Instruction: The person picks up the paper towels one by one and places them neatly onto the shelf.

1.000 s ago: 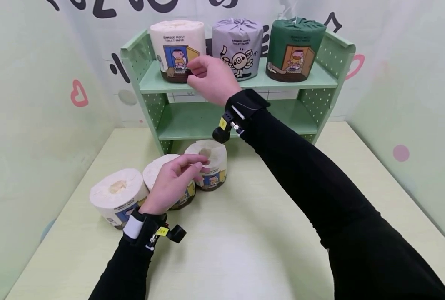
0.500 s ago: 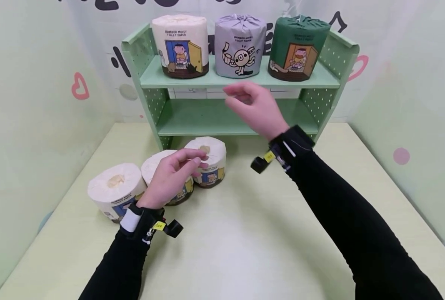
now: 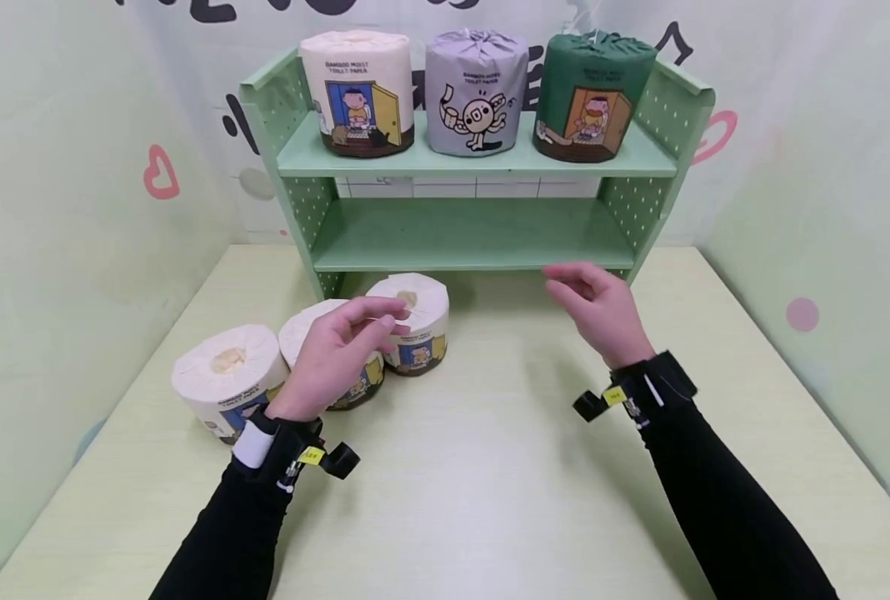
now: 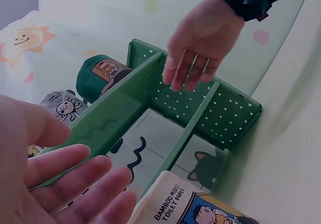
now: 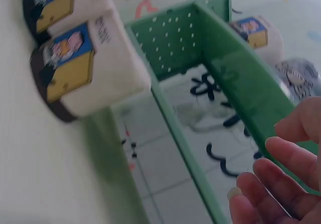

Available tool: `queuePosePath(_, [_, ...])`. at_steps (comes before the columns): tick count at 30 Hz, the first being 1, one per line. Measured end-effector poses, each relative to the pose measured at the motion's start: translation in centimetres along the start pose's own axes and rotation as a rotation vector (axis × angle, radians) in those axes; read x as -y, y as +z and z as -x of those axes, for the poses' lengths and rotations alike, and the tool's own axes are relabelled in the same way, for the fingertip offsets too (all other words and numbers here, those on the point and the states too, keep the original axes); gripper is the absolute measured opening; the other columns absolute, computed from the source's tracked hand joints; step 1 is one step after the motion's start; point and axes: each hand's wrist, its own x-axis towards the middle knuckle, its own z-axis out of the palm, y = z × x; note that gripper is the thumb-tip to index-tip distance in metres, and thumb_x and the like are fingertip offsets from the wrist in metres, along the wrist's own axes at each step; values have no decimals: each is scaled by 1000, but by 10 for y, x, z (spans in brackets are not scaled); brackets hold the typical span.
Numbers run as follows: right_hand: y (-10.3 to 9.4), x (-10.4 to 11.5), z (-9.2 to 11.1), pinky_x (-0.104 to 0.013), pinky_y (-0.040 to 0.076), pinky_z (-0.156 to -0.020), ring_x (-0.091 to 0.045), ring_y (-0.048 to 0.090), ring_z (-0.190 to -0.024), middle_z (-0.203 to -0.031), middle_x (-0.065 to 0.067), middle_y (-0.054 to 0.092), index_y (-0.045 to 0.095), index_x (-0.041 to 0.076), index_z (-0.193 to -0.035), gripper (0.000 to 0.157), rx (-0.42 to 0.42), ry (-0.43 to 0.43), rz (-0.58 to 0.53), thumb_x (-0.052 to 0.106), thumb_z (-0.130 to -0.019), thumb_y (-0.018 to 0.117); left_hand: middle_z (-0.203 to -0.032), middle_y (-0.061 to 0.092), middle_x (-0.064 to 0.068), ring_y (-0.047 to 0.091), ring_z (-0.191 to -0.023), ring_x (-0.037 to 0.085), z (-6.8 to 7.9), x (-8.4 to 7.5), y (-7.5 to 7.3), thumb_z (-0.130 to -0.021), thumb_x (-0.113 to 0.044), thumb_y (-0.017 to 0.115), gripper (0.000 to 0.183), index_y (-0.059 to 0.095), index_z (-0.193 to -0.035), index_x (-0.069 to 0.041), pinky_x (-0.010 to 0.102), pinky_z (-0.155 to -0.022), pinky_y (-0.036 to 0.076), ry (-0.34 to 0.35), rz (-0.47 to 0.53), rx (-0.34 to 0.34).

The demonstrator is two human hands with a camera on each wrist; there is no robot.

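My left hand [image 3: 332, 354] hovers over the middle of three white toilet paper rolls, fingers relaxed and holding nothing. That middle roll [image 3: 298, 329] is partly hidden by the hand. To its left stands another white roll [image 3: 229, 375]; the third roll [image 3: 422, 329] is just beyond my left fingertips, before the shelf. My right hand [image 3: 598, 312] hangs in the air over the right side of the table, fingers loosely bent around nothing. On the green shelf's [image 3: 475, 233] top board stand a white roll [image 3: 358, 96], a lilac-wrapped roll [image 3: 477, 96] and a green-wrapped roll [image 3: 595, 100].
The pale wooden table [image 3: 475, 500] lies between printed cloth walls [image 3: 62, 208] on the left, back and right. Perforated side panels [image 3: 655, 125] rise at both ends of the shelf. Both forearms wear black wrist straps with small cameras.
My right hand has drawn away from the white roll on the top board, moving down and to the right. My left hand has stayed nearly still; the rolls keep their places.
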Motion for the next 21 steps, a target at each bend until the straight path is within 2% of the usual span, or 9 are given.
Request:
queuePosePath(2, [-6, -13, 9, -21, 52, -83, -17, 60, -101, -116, -6, 64, 67, 6, -122, 28, -18, 26, -19, 19, -97, 67, -122, 62, 9, 62, -98, 31, 4, -9, 0, -106, -13, 52, 25, 60, -128, -3, 29, -66, 58, -4, -4, -10])
queuePosePath(5, [-15, -29, 20, -20, 54, -80, -20, 59, -97, -114, -6, 63, 66, 4, -123, 28, -41, 64, -55, 17, -98, 66, -123, 60, 17, 62, -99, 30, 7, -22, 1, -105, -8, 51, 25, 58, -127, 1, 29, -67, 59, 3, -3, -23])
queuePosePath(6, [-19, -33, 24, -20, 55, -79, -21, 59, -96, -114, -7, 63, 65, 3, -123, 28, -51, 74, -66, 17, -98, 66, -123, 60, 18, 62, -100, 29, 6, -25, 1, -105, -6, 51, 25, 58, -127, 2, 30, -68, 59, 9, -1, -26])
queuePosePath(9, [-26, -40, 31, -19, 55, -78, -20, 60, -95, -113, -9, 63, 64, 2, -123, 30, -67, 89, -62, 18, -99, 66, -124, 58, 22, 60, -106, 30, 7, -31, -3, -104, -3, 50, 26, 56, -127, 6, 39, -85, 57, 31, 17, -33])
queuePosePath(13, [-36, -45, 41, -16, 54, -74, -17, 62, -92, -110, -10, 65, 64, 2, -124, 32, -91, 125, -18, 23, -99, 65, -123, 58, 23, 59, -107, 34, 9, -32, -9, -103, -2, 51, 27, 55, -128, 9, 40, -86, 57, 50, 31, -68])
queuePosePath(15, [-38, -46, 44, -15, 54, -72, -16, 63, -90, -108, -8, 66, 64, 2, -124, 34, -95, 139, -4, 25, -99, 65, -123, 59, 19, 59, -107, 33, 12, -24, -17, -103, -4, 53, 27, 57, -128, 6, 37, -85, 57, 60, 38, -108])
queuePosePath(17, [-36, -47, 44, -15, 54, -72, -16, 63, -90, -108, -8, 66, 64, 2, -123, 34, -89, 144, -9, 26, -99, 65, -125, 59, 19, 58, -108, 34, 19, -24, -27, -103, -4, 53, 27, 57, -128, 5, 35, -85, 57, 58, 26, -152])
queuePosePath(21, [-23, -49, 40, -15, 54, -71, -16, 63, -89, -106, -8, 67, 66, 3, -121, 30, -70, 134, -35, 25, -99, 65, -127, 59, 16, 56, -112, 32, 42, -21, -56, -102, -5, 57, 28, 59, -129, 2, 27, -89, 54, 46, -20, -278])
